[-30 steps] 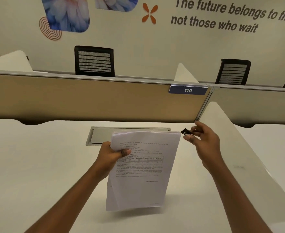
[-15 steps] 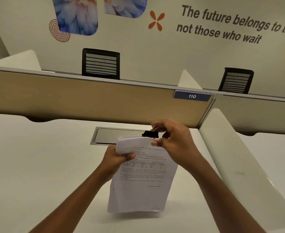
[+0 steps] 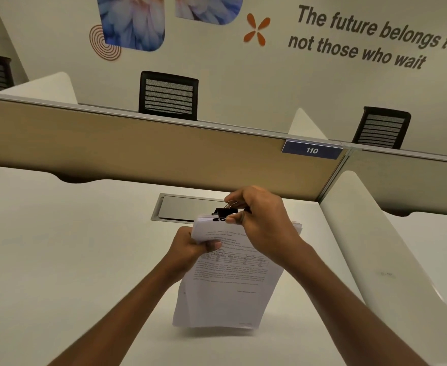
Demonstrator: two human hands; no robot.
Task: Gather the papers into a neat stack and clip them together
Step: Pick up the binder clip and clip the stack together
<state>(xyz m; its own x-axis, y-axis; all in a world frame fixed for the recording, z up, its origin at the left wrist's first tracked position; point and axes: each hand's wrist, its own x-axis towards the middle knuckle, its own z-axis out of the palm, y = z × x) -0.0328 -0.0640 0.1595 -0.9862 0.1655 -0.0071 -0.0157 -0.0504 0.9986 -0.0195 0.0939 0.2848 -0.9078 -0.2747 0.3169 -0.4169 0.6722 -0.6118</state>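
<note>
Black binder clip (image 3: 223, 214) sits at the top edge of the paper stack (image 3: 227, 281), near its left corner, pinched by your right hand (image 3: 263, 224) on the wire levers; whether the mouth has seated on the sheets, can't tell. Your left hand (image 3: 190, 249) grips the stack's upper left edge, long axis hanging down above the matte white desk (image 3: 58, 260). Sheets thin, printed, slightly fanned at the bottom

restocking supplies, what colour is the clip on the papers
Black body with silver wire handles; the clip shows best in the head view.
</note>
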